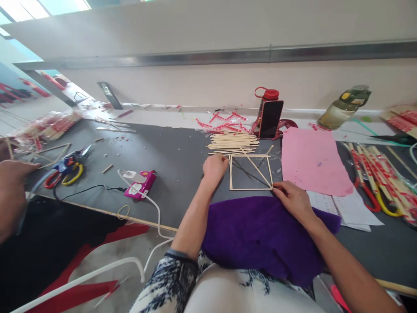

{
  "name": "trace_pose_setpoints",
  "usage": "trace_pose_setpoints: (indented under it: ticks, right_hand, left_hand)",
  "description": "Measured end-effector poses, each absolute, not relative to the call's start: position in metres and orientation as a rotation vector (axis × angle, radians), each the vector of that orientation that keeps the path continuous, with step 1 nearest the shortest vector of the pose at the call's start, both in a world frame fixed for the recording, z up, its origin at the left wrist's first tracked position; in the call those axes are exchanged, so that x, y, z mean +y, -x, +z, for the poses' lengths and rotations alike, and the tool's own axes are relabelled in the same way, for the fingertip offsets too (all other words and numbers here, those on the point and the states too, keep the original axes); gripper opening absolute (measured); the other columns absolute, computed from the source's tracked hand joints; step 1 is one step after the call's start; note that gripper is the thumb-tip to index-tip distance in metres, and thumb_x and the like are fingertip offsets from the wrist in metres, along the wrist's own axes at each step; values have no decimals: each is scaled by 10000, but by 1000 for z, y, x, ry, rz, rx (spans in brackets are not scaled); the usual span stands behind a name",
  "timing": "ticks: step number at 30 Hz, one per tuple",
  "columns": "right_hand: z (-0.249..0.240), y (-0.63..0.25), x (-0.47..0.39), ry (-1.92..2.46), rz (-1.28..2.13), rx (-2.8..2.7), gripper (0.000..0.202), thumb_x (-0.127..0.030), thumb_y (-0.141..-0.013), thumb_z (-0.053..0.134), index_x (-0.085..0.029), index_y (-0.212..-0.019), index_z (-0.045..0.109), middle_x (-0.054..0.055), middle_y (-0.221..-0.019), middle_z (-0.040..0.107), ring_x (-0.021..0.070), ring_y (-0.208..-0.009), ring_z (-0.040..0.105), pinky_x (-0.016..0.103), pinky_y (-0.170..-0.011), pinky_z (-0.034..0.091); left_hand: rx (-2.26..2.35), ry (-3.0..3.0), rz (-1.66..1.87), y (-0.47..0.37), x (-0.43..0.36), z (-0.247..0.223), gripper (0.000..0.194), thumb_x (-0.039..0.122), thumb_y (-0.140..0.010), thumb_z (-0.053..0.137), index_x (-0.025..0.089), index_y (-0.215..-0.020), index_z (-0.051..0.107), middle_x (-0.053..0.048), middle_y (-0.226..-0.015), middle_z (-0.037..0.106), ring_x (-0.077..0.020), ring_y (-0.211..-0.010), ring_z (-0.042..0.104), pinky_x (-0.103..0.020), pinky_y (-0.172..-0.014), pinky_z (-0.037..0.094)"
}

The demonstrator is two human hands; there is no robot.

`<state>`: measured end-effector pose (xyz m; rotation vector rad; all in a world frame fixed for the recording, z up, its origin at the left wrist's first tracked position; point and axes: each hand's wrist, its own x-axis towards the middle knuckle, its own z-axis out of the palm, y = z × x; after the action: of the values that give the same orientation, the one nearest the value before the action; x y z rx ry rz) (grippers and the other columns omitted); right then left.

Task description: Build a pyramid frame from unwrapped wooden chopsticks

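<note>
A frame of thin wooden sticks [250,189] stands on the grey table in front of me, with sticks slanting across it and one end jutting past the top right. My left hand [215,169] is closed at its upper left corner, the fingertips against the side stick. The thumb and fingers of my right hand [293,198] pinch the lower right corner. Just beyond the frame lies a pile of loose wooden sticks [231,142]. A purple cloth [260,237] spreads over the table edge and my lap, under my right wrist.
Behind the pile stands a phone [271,119] against a red-capped bottle [271,94]. Pink paper [316,161], scissors [379,200] and wrapped stick bundles [384,174] lie right. To the left are a purple box with a cable [140,186], other scissors [68,171] and another person's hand [14,174].
</note>
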<state>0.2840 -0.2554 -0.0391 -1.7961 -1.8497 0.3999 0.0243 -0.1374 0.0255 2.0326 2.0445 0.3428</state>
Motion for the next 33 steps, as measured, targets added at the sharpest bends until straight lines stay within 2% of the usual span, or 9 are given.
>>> trace_pose_setpoints:
  ticks: [6, 12, 15, 17, 20, 23, 26, 30, 33]
  right_hand:
    - [-38, -284, -256, 1801, 408, -1865, 193, -353, -876, 535, -246, -973, 663, -3, -884, 670, 164, -791, 635, 286, -699, 456]
    - [-42, -285, -255, 1778, 395, -1868, 205, -359, -873, 537, -235, -970, 668, 4, -864, 663, 164, -764, 630, 291, -684, 456]
    - [-43, -286, -255, 1785, 418, -1853, 209, -364, -869, 540, -237, -972, 671, 5, -859, 663, 167, -762, 626, 297, -684, 457]
    - [-39, -288, -255, 1780, 467, -1845, 214, -367, -866, 543, -236, -979, 669, 8, -859, 665, 169, -760, 622, 299, -683, 461]
    - [-27, -294, -255, 1741, 508, -1856, 220, -358, -855, 555, -228, -998, 660, 14, -875, 669, 170, -778, 618, 298, -700, 468]
    - [-10, -295, -248, 1710, 455, -1878, 212, -341, -841, 570, -224, -994, 657, 19, -891, 671, 175, -804, 617, 300, -719, 464]
    - [2, -284, -232, 1687, 429, -1905, 201, -332, -832, 578, -218, -976, 660, 18, -876, 661, 163, -735, 604, 295, -688, 455]
    - [2, -260, -208, 1659, 433, -1923, 239, -343, -810, 608, -210, -1001, 660, 20, -909, 640, 126, -604, 555, 283, -623, 441]
    - [-4, -248, -196, 1626, 403, -1924, 250, -335, -801, 616, -206, -1010, 660, 25, -918, 637, 125, -602, 548, 278, -613, 432]
  left_hand:
    - [2020, -1853, 299, -36, -101, 9, 381, 502, -732, 550, 174, -777, 739, -148, -856, 719, -260, -866, 659, -295, -716, 463]
    - [1971, -1799, 401, -30, -98, 2, 220, 338, -667, 607, 200, -784, 734, -88, -793, 714, -215, -817, 645, -268, -685, 442]
    - [1847, -1731, 574, -29, -100, 2, 198, 348, -669, 607, 180, -713, 702, -35, -656, 663, -156, -649, 601, -238, -599, 417]
    - [1648, -1597, 732, -31, -103, 3, 200, 356, -674, 608, 164, -687, 662, -1, -589, 613, -101, -502, 517, -213, -510, 382]
    - [1374, -1390, 880, -35, -110, 9, 196, 347, -670, 627, 156, -707, 608, 23, -597, 599, -48, -392, 413, -185, -417, 333]
    - [1260, -1327, 940, -38, -118, 17, 198, 325, -658, 654, 152, -729, 589, 22, -630, 611, -40, -382, 429, -175, -387, 331]
    - [1210, -1349, 968, -40, -126, 27, 198, 304, -648, 676, 150, -731, 585, 35, -616, 589, -42, -399, 459, -172, -397, 364]
    - [1168, -1438, 919, -45, -137, 34, 190, 299, -659, 683, 151, -710, 575, 57, -558, 529, -45, -409, 473, -167, -411, 383]
    - [1144, -1489, 875, -49, -143, 37, 179, 302, -681, 668, 152, -722, 578, 54, -561, 527, -50, -405, 481, -167, -396, 377]
